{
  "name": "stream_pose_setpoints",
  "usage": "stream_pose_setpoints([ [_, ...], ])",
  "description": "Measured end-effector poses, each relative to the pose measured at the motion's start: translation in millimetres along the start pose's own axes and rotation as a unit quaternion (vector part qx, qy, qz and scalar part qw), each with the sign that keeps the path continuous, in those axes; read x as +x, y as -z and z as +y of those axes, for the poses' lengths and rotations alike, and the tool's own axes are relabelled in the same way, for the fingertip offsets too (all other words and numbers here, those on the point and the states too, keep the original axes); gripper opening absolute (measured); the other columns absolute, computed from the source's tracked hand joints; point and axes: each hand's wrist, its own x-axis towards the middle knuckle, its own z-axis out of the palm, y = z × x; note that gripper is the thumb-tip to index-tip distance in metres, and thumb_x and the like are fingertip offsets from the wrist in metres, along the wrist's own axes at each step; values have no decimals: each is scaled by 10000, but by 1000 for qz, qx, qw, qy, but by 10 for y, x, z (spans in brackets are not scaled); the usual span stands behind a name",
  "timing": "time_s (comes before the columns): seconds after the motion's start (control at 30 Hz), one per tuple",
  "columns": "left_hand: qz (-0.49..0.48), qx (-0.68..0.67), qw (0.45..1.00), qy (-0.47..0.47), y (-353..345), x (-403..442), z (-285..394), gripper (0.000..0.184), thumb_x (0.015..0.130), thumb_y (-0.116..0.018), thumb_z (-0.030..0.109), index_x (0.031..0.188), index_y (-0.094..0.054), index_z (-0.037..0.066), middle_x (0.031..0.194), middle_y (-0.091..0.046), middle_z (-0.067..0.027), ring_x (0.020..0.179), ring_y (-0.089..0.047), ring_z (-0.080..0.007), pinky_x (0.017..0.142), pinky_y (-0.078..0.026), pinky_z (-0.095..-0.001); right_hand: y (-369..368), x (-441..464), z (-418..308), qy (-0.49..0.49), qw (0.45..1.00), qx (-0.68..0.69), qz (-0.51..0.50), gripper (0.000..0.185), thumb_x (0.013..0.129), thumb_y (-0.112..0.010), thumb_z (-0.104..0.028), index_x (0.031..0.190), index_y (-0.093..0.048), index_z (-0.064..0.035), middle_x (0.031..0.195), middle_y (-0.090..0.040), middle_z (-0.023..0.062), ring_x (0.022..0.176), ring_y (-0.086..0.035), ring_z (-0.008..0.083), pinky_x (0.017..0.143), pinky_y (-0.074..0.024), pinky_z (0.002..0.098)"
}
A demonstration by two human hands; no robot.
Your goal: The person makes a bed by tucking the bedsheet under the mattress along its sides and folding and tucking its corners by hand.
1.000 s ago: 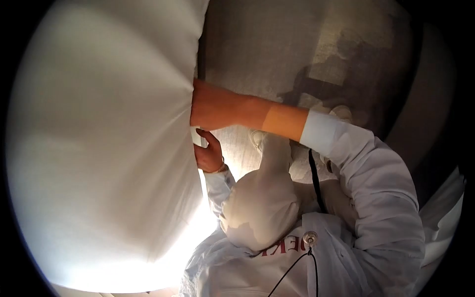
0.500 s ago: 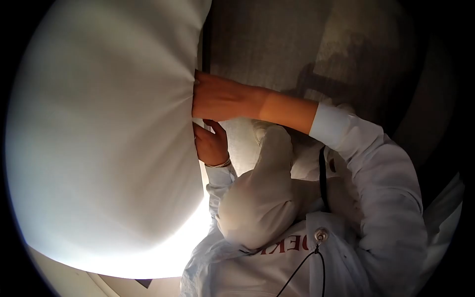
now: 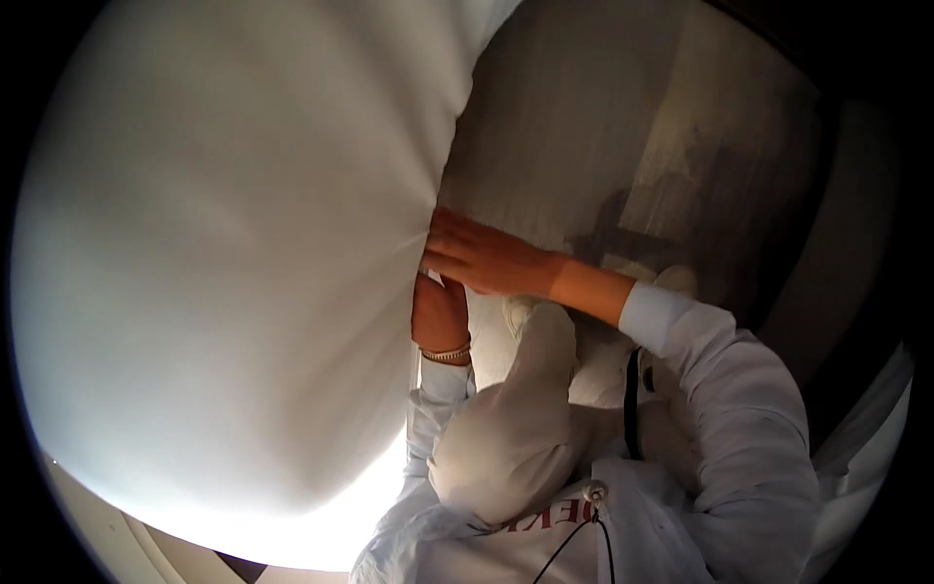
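Observation:
A large white sheet of smooth, fabric-like material [image 3: 224, 253] fills the left of the view. Its edge runs down beside my hands, and creases fan out from where I grip it. My right hand [image 3: 486, 255] is closed on that edge, with the fingertips hidden at the material. Just below, my left hand [image 3: 441, 316] reaches up against the same edge, a beaded bracelet [image 3: 446, 352] at its wrist. Its fingers are mostly hidden behind the sheet and under my right hand.
Grey flooring [image 3: 555, 127] with shadows lies beyond my hands. My bent knee [image 3: 506, 438] in pale trousers is close below them, and a black strap [image 3: 631, 404] hangs near it. Bright light glows behind the sheet's lower edge.
Both hands sit lower and further right in view, and closer together, with the right partly over the left. The sheet's upper edge also appears further right, with creases shifted downward.

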Motion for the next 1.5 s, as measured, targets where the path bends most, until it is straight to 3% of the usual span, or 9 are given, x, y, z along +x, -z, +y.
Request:
stream_pose_setpoints([
  [0.13,-3,-71,997,5,-98,-47,-22,620,826,-618,384,1263,-436,-16,1197,-538,-238,1068,-546,-378,860,-466,-422,-40,-4,57,7,997,-75,-20,365,741,-572,-104,1105,-557,-79,1182,-504,29,1148,-435,261,1042,-353,433],
  [0.27,70,-145,986,-40,-269,-15,-108,488,810,-612,233,1208,-489,-22,1099,-593,-234,974,-597,-370,808,-495,-402,23,29,-16,-45,991,-128,4,292,688,-623,-115,977,-596,-85,1114,-539,-6,1129,-447,253,904,-417,381],
  [0.33,173,-159,958,-163,-271,9,-196,486,781,-609,143,1207,-476,-51,1092,-588,-248,987,-591,-368,819,-488,-405,66,20,-9,-49,989,-137,-19,297,679,-629,-115,972,-587,-87,1096,-538,-23,1132,-443,246,853,-430,372],
  [0.53,128,-154,957,-211,-167,-329,-118,583,792,-567,76,1310,-362,-94,1201,-501,-301,1083,-514,-455,910,-433,-432,8,-12,-39,-56,987,-121,-86,363,680,-639,-143,1037,-578,-114,1087,-494,-14,1072,-479,239,650,-453,301],
  [0.6,114,-163,971,-136,1,-360,-6,584,786,-574,75,1303,-367,-99,1201,-499,-302,1073,-522,-447,876,-451,-448,171,-33,-120,-60,984,-150,-69,410,657,-655,-143,1057,-573,-113,1081,-485,-16,1044,-495,235,575,-452,282],
  [1.07,32,-75,994,-67,-273,-456,-57,590,774,-603,139,1288,-384,-53,1186,-531,-261,1059,-543,-403,855,-460,-446,-352,-296,-113,-102,982,-137,-76,307,705,-611,-126,1011,-588,-142,1034,-526,-64,832,-584,201,380,-447,216],
  [1.27,3,33,992,-118,-269,-326,57,519,758,-666,261,1191,-507,25,1077,-595,-159,958,-584,-327,800,-475,-391,-432,-132,-75,-149,979,-120,-72,77,687,-583,-101,734,-631,-64,756,-628,77,647,-620,242,431,-472,314],
  [1.37,-81,-75,994,-24,-265,-281,84,491,770,-660,260,1185,-523,35,1113,-593,-128,981,-578,-319,830,-458,-404,-410,-88,80,-99,985,-56,-132,86,666,-580,-108,722,-617,-53,682,-615,108,622,-630,227,442,-487,329],
  [1.5,65,-140,987,-35,-457,-345,-47,523,794,-658,243,1230,-500,1,1211,-555,-172,1095,-545,-330,917,-428,-397,-375,-51,-19,-93,989,-55,-103,66,656,-586,-101,696,-611,-55,646,-594,90,590,-612,222,433,-475,316],
])
